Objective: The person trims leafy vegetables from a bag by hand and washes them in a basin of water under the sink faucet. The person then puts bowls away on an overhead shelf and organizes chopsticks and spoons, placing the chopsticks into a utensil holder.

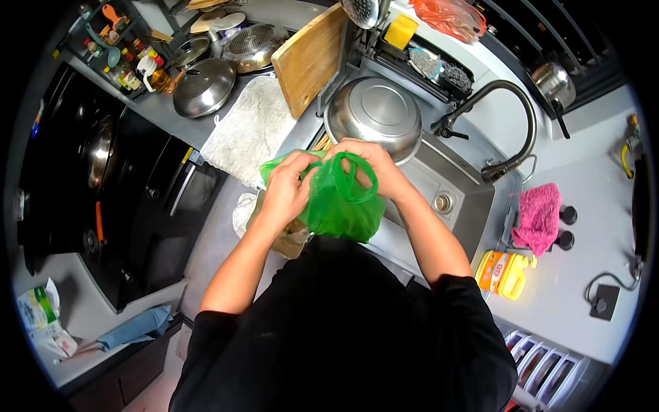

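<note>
A thin green plastic bag [343,209] hangs between my two hands, in front of my chest, with a looped handle standing up at its top. My left hand [288,189] has its fingers closed on the bag's left part. Beyond them a lighter green flap of plastic spreads out. My right hand [367,165] grips the bag's upper edge near the loop, its fingers bent. Below my left hand, a brownish container [292,244] is partly hidden by my forearm and the bag. What the bag holds, if anything, cannot be made out.
An upturned steel basin [374,113] rests over the far part of the sink [473,223]. A wooden cutting board [309,62] leans beside it. Left of that lie a white cloth [250,130] and lidded pans. A yellow bottle [504,273] and pink cloth [539,216] are at right.
</note>
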`<move>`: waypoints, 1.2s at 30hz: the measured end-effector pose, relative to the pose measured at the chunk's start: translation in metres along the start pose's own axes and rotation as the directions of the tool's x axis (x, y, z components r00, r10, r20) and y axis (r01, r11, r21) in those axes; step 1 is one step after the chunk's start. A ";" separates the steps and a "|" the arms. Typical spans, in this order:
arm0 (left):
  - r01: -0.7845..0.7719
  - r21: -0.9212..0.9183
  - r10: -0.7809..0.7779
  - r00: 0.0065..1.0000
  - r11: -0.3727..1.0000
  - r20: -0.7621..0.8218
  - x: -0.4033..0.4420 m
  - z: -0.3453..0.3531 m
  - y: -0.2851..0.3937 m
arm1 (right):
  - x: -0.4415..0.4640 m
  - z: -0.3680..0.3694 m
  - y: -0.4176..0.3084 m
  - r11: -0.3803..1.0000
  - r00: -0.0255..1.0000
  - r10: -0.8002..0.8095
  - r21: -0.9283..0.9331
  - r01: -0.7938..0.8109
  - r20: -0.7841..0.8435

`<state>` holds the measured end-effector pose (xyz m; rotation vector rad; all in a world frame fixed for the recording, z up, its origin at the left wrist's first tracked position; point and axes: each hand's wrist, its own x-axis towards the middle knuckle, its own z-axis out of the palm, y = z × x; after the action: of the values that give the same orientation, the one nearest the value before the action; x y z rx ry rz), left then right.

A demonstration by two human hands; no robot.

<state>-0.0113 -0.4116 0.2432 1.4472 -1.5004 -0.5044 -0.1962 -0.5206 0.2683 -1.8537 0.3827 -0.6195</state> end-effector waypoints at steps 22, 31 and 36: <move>0.135 0.185 -0.101 0.979 0.973 -0.179 0.025 -0.028 -0.044 | -0.100 0.000 0.037 0.858 0.872 0.153 -0.376 -0.350 -0.465; -0.111 0.022 0.089 0.890 0.994 0.447 0.022 -0.011 -0.023 | -0.079 0.007 -0.012 0.843 0.830 0.402 -0.198 -0.501 -0.388; -0.325 0.222 0.212 0.884 0.919 0.418 0.016 -0.020 -0.014 | -0.113 -0.010 0.015 0.957 0.925 0.079 -0.231 -0.174 -0.371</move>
<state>0.0155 -0.4228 0.2463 1.3699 -2.1342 -0.4260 -0.2928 -0.4730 0.2307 -1.9414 0.8568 -0.8536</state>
